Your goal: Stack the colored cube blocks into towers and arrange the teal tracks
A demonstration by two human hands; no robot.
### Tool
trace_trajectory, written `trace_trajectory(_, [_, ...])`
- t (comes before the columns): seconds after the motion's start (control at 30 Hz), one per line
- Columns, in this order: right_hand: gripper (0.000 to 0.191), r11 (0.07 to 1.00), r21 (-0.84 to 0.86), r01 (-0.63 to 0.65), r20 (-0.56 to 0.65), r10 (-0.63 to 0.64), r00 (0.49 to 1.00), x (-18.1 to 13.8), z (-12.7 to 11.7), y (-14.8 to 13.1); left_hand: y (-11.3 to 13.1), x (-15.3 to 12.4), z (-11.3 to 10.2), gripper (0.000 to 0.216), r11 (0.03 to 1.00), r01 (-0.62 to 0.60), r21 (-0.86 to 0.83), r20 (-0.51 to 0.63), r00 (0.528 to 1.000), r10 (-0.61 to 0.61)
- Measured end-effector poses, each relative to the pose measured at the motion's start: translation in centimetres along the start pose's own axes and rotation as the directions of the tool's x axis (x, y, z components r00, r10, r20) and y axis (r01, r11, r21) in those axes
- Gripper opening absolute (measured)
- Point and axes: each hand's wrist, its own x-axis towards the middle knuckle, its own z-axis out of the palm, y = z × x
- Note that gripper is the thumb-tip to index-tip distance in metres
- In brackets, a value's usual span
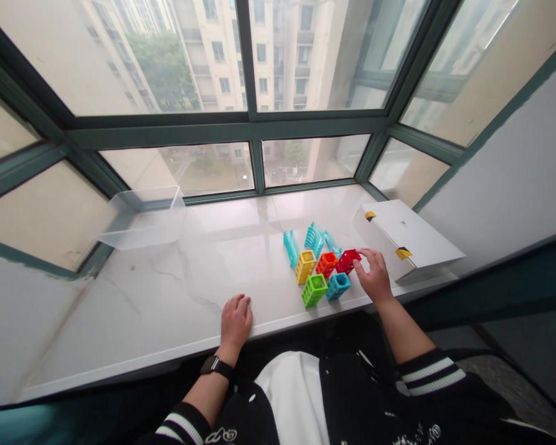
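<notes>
My left hand [236, 321] rests on the counter near its front edge, fingers loosely bent and holding nothing. The thumb and fingertips of my right hand [374, 272] pinch the right end of a red hollow plastic block [346, 261], which leans to one side. Close by stand an orange block [326, 264], a yellow block [306, 267], a green block [314, 290] and a blue block [338, 286], all with openwork sides. Behind them lie light-blue, ribbed translucent plastic pieces, among them a long left one [291, 248], a curved middle one [314, 238] and a right one [332, 243].
A clear plastic bin [141, 238] sits at the back left of the white counter [185, 278]. To the right is a white box [412, 238] with yellow-and-black corner tabs. Green-framed windows [222, 133] border the counter's back.
</notes>
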Motion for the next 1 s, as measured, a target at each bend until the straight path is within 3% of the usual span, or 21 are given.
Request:
trace_trajectory(0.13, [0.040,0.997,-0.040,-0.069,0.167,0.075,0.983,0.7,1.3,2.2,0.1,0.0,-0.1,0.028,1.000,0.005,-0.009,0.001,1.000,-0.005])
trace_trajectory(0.23, [0.040,0.995,-0.029,-0.096,0.206,0.100,0.973,0.6,2.0,2.6,0.0,0.0,0.0,0.028,1.000,0.006,-0.003,-0.001,1.000,-0.006])
trace_trajectory(0.53, [0.036,0.996,-0.015,-0.087,0.188,0.089,0.978,0.3,2.4,2.5,0.1,0.0,0.0,0.029,1.000,0.004,-0.005,0.000,1.000,-0.004])
trace_trajectory(0.67, [0.039,0.996,-0.006,-0.091,0.079,0.091,0.993,-0.5,2.0,3.3,0.0,-0.1,0.1,0.029,1.000,0.006,0.007,0.005,1.000,-0.006])
trace_trajectory(0.77, [0.038,0.980,0.018,-0.197,-0.048,0.198,0.979,-2.1,2.1,4.6,-0.1,-0.2,0.2,0.029,1.000,0.000,0.008,0.007,1.000,0.000])
trace_trajectory(0.83, [0.039,0.946,0.047,-0.321,-0.089,0.324,0.942,-3.9,2.5,5.7,-0.1,-0.2,0.2,0.029,1.000,0.001,0.005,0.006,1.000,-0.001])
trace_trajectory(0.93, [0.037,0.879,0.029,-0.476,-0.021,0.477,0.879,-7.1,3.4,7.2,0.1,-0.1,0.0,0.029,1.000,0.009,0.006,0.008,1.000,-0.009])
trace_trajectory(1.0, [0.030,0.916,-0.043,-0.400,0.079,0.402,0.912,-9.0,4.0,8.0,0.3,0.0,-0.1,0.029,1.000,0.015,0.012,0.012,1.000,-0.015])
